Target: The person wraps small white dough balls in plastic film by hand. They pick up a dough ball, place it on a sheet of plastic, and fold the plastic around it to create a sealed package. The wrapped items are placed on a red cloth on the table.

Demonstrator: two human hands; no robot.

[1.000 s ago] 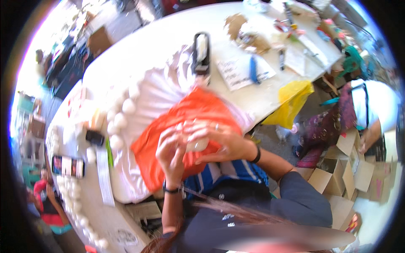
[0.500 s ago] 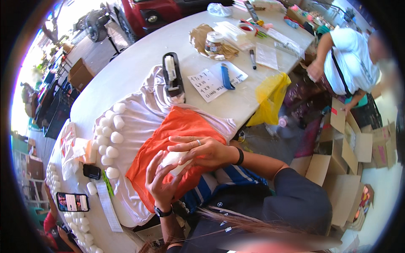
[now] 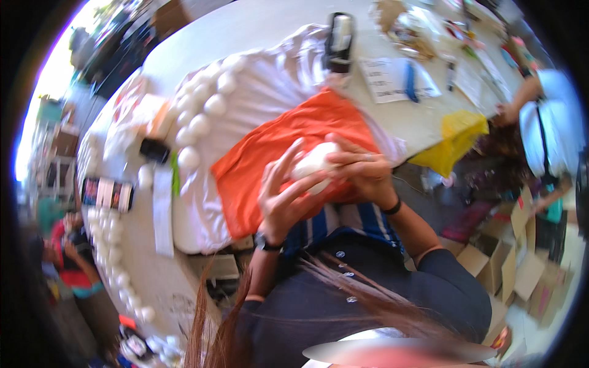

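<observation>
My left hand (image 3: 283, 199) and my right hand (image 3: 368, 175) both grip a pale, rounded white piece (image 3: 311, 164), fingers curled around it from either side. Beneath them is an orange cloth (image 3: 257, 153), spread over a pale crumpled fabric (image 3: 199, 224) on the white table. Rows of small white rounded pieces (image 3: 215, 104) lie on that fabric, and more of them (image 3: 110, 245) line the table's left side.
A black tape dispenser (image 3: 338, 40), paper (image 3: 383, 76), blue cutter (image 3: 410, 80), phone (image 3: 107, 194) and yellow plastic bag (image 3: 451, 138) lie about the table (image 3: 257, 18). A co-worker (image 3: 549, 122) stands at right above open cardboard boxes (image 3: 491, 257); another person (image 3: 73, 257) is at left.
My head's view has shifted. My hands still grip the white piece, fingers repositioned around it. The co-worker at right has raised an arm toward the table since the earliest frame.
</observation>
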